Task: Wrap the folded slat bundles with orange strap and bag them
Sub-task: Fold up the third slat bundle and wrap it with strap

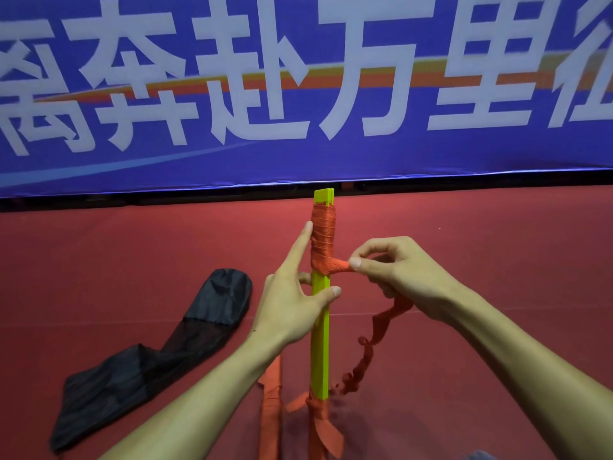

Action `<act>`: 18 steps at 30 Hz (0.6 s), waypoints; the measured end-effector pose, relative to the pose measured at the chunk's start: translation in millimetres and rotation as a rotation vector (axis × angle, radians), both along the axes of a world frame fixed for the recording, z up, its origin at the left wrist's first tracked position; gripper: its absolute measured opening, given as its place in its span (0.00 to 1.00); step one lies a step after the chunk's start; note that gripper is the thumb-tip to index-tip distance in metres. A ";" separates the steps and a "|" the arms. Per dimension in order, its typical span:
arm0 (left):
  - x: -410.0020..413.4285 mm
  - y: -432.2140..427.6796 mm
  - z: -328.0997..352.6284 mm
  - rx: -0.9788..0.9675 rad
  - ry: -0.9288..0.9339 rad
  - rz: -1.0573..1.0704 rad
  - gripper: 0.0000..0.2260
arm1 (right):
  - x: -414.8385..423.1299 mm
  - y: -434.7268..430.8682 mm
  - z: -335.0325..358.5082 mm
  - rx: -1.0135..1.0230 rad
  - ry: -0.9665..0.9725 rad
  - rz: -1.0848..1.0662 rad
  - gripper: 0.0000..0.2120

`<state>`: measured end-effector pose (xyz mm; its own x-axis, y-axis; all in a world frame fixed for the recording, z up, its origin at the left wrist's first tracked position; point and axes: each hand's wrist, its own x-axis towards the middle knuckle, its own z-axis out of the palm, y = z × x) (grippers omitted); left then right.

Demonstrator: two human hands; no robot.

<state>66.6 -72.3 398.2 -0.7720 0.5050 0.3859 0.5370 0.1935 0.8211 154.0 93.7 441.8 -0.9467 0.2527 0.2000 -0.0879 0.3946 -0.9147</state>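
Left hand [292, 293]: slat bundle [321, 327] was gripped upright on red floor [497, 244].
Orange strap [323, 240]: was wound round upper part.
Right hand [398, 270]: strap tail was pinched taut beside bundle.
Risk: turns could be loosened if tension were lost.

Blue banner [431, 151] hangs across the back, lower hem slightly wavy; large white characters [365, 48] printed on it; orange-and-yellow streak [200, 85] runs through them; pale blue curve [132, 164] at lower left; dark gap [132, 203] beneath the hem; red floor covering [497, 247] below, with a faint seam line.
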 end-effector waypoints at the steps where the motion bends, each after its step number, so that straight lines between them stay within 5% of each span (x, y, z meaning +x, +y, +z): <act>1: -0.1 0.0 -0.3 -0.001 -0.002 -0.003 0.48 | 1.4 -0.2 0.5 0.015 0.000 0.015 0.07; 18: 5.6 4.6 4.0 0.026 -0.098 -0.080 0.43 | 1.6 -0.5 -0.6 -0.122 -0.018 -0.064 0.09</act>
<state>72.2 -67.7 402.2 -0.7642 0.5574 0.3244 0.4666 0.1306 0.8748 155.5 93.1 441.2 -0.9311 0.3339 0.1471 -0.0491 0.2848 -0.9573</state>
